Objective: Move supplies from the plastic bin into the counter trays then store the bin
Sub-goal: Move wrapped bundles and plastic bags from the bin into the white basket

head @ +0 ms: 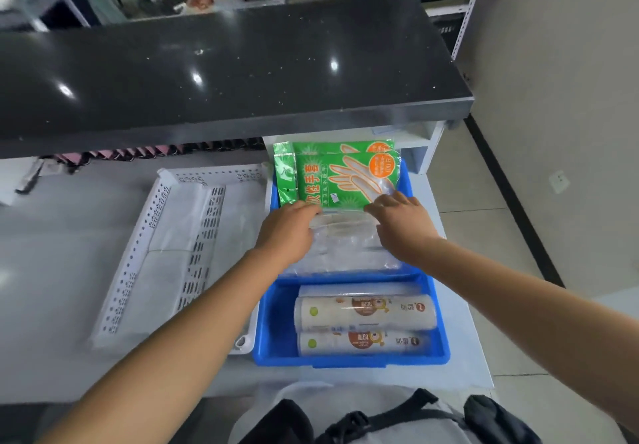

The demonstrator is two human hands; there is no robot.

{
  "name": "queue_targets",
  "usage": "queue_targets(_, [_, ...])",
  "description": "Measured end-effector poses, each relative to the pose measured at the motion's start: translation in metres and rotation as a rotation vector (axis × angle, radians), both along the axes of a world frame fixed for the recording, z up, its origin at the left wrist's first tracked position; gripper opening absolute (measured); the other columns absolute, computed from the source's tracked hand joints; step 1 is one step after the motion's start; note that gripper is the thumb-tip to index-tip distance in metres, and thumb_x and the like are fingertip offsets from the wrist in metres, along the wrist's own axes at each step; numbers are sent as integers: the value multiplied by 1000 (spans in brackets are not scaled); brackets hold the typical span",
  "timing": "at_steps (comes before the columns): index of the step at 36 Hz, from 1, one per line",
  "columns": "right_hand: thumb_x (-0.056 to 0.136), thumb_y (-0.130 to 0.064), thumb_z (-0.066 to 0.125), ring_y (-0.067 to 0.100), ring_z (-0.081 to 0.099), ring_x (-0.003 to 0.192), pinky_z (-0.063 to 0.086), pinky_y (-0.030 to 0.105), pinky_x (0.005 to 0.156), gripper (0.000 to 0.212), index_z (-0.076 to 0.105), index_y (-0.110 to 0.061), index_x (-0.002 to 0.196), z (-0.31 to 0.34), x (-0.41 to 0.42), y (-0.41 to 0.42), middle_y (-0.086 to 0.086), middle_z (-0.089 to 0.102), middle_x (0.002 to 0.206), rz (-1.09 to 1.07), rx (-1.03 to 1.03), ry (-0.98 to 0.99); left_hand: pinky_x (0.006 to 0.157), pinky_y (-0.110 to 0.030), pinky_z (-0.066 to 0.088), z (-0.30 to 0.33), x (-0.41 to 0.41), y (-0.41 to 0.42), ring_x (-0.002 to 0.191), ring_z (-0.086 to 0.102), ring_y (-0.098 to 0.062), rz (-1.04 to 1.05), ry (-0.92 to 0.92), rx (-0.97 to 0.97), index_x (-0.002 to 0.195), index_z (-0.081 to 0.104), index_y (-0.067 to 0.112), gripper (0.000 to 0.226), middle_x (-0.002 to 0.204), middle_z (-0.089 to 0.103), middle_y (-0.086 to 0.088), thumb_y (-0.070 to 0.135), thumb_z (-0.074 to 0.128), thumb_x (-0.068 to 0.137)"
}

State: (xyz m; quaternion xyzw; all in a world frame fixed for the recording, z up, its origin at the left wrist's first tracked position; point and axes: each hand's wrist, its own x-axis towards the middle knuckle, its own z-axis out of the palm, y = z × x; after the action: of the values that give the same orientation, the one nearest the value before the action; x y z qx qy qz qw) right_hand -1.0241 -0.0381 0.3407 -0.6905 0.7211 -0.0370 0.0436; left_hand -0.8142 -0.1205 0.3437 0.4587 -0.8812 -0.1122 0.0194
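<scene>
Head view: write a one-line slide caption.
Both hands, left hand and right hand, reach onto clear plastic bags in the blue bin beside a white perforated tray.

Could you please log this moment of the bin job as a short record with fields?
bin: blue plastic bin on the counter, still loaded
far end: green disposable-glove packs standing
middle: clear plastic bags, stacked flat
near end: printed rolls lying side by side
left hand: left hand on the bags' left edge
right hand: right hand on their right edge
tray: white perforated tray left of the bin
</scene>
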Motion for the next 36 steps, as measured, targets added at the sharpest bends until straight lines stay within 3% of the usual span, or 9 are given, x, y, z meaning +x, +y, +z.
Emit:
queue_targets(4, [78, -1, 63, 36, 64, 97, 48, 42, 82, 43, 69, -16, 118, -23, -10, 9, 12, 72, 105, -6, -106, -17, 109, -39, 38, -17, 9, 17, 131, 47, -29, 16, 96, -45, 143, 50, 16, 52, 144, 53, -7, 8, 55, 92])
queue_targets(7, [82, -7, 63, 35, 64, 97, 47, 42, 85, 40, 68, -17, 120, -28, -15, 9, 10, 72, 107, 10, -122, -35, 121, -40, 23, -22, 11, 25, 147, 27, -29, 37, 30, 0, 152, 35, 18, 58, 158, 34, -9, 11, 49, 96])
queue_targets(10, [86, -10, 58, 33, 63, 101, 43, 41, 87, 40, 66, -19, 123, -29, -19, 9, 8, 72, 110, 9, -126, -75, 124, -40, 10, -19, 10, 29, 152, 12, -29, 100, -10, 45, 156, 24, 23, 59, 165, 18, -6, 16, 44, 100])
queue_targets(14, [86, -12, 57, 33, 63, 102, 41, 41, 92, 38, 66, -16, 123, -33, -22, 11, 8, 71, 111, 11, -125, -216, 124, -43, 4, -11, 9, 37, 154, 0, -27, 182, -28, 98, 157, 18, 29, 60, 167, 5, -4, 27, 43, 102])
queue_targets(22, [89, -36, 63, 31, 52, 129, 34, 50, 110, 48, 59, -21, 134, -11, -15, 24, 9, 57, 140, 92, -68, -469, 124, -41, 7, 6, 22, 68, 153, 4, -22, 363, 96, 178, 156, 20, 35, 66, 167, 8, 2, 47, 50, 98])
queue_targets(26, [85, -56, 50, 28, 45, 136, 32, 54, 111, 58, 56, -29, 136, 17, 5, 34, 4, 52, 146, 106, -1, -520, 122, -40, 6, 18, 43, 95, 153, 2, -18, 425, 150, 192, 156, 18, 38, 70, 167, 7, 4, 53, 50, 96])
queue_targets(31, [81, -60, 47, 23, 46, 135, 34, 47, 112, 61, 59, -30, 133, 51, 57, 56, 0, 54, 144, 148, 34, -607, 124, -41, 10, 28, 89, 138, 153, 5, -15, 514, 291, 166, 154, 24, 38, 84, 166, 8, 6, 75, 39, 79])
queue_targets(34, [79, -63, 44, 22, 51, 130, 39, 47, 109, 62, 63, -29, 128, 63, 106, 71, 0, 60, 138, 193, 12, -646, 123, -38, 14, 28, 130, 172, 152, 11, -12, 612, 473, 121, 151, 32, 35, 88, 165, 16, 5, 75, 41, 73])
queue_targets(36, [80, -62, 47, 20, 50, 132, 39, 46, 109, 60, 62, -30, 128, 69, 142, 81, 0, 59, 138, 217, 24, -663, 123, -43, 16, 26, 162, 195, 152, 11, -12, 691, 563, 121, 150, 32, 38, 88, 164, 17, 5, 76, 46, 72])
